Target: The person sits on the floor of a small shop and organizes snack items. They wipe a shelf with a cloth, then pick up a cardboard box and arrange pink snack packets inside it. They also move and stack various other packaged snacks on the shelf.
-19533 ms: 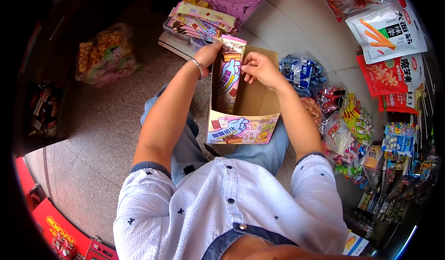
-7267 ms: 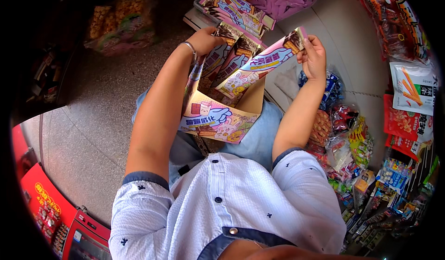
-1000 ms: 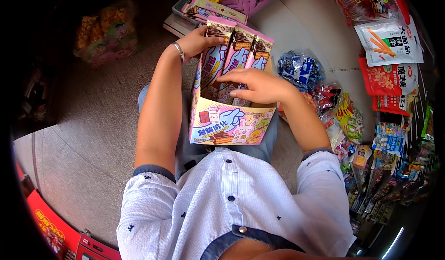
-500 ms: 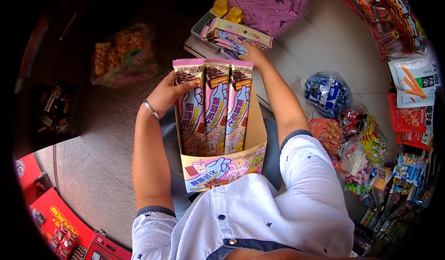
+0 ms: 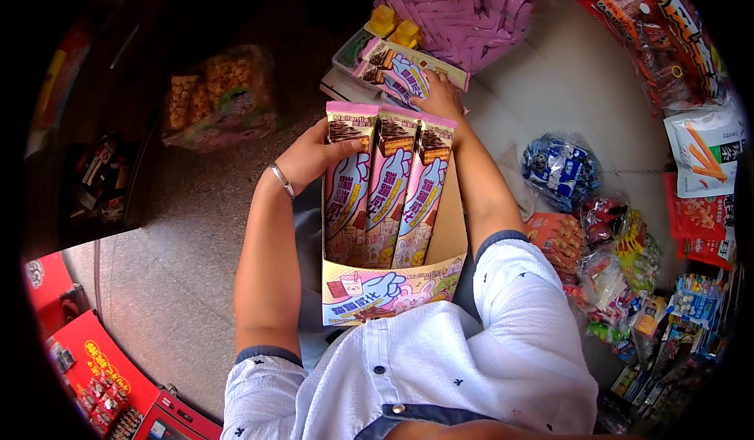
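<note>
A cardboard display box (image 5: 393, 292) with a cartoon-printed front rests at my lap. Three tall wafer packets with pink ends stand in it: the left packet (image 5: 350, 181), the middle packet (image 5: 390, 181) and the right packet (image 5: 428, 185). My left hand (image 5: 312, 159) is closed on the left packet near its top, thumb across its front; the other fingers are hidden behind. Beyond the box, my right hand (image 5: 441, 98) grips the right end of a loose wafer packet (image 5: 402, 75). Another packet (image 5: 446, 71) lies just behind that one, partly covered.
Past the loose packets are a plastic tub (image 5: 345, 57) with yellow items and a large bag of pink packets (image 5: 463, 16). A bag of puffed snacks (image 5: 216, 94) lies left. Several snack bags, including a blue one (image 5: 561, 169), spread along the right.
The box and its packets have shifted slightly right, with the left hand still on the left packet. My right hand has moved a little right and nearer, staying at the loose packets.
</note>
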Available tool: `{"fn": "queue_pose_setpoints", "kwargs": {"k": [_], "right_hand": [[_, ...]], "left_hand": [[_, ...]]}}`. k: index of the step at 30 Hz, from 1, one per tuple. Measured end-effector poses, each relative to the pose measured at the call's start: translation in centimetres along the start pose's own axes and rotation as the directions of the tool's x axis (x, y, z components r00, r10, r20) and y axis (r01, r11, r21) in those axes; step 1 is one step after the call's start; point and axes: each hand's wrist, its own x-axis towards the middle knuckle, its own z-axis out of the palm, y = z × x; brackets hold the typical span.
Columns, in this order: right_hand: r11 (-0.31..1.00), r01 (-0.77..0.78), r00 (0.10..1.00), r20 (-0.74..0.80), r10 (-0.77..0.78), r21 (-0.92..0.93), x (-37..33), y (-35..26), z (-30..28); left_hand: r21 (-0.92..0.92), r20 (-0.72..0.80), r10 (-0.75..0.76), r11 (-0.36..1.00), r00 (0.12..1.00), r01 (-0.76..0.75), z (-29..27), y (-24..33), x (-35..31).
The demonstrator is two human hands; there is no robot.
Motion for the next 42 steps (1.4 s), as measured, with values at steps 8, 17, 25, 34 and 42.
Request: {"fn": "queue_pose_setpoints", "kwargs": {"k": [8,17,25,34,42], "right_hand": [[0.369,0.117,0.979,-0.169,0.111,0.922,-5.4,-6.5,-15.7],[0.411,-0.309,0.932,0.360,-0.050,0.858,-17.3,-12.1,-15.1],[0.990,0.139,0.950,0.281,-0.135,0.005,-17.6,-14.3,-15.4],[0.729,0.204,0.556,0.536,-0.636,0.653,-15.8,-14.9,-14.3],[0.925,0.222,0.964,-0.210,-0.161,0.308,2.6,1.4,-4.1]], "left_hand": [[0.026,0.055,-0.023,0.999,0.998,0.022,-1.0,-1.5,1.4],[-0.076,0.119,0.105,0.992,0.987,-0.096,-1.0,-2.4,1.3],[-0.079,0.135,0.061,0.996,0.989,-0.051,-0.9,-1.9,1.0],[-0.010,0.049,0.076,0.997,0.996,-0.076,-0.4,-1.5,0.6],[-0.001,-0.054,-0.032,0.999,0.998,0.032,0.0,0.0,-0.7]]}}
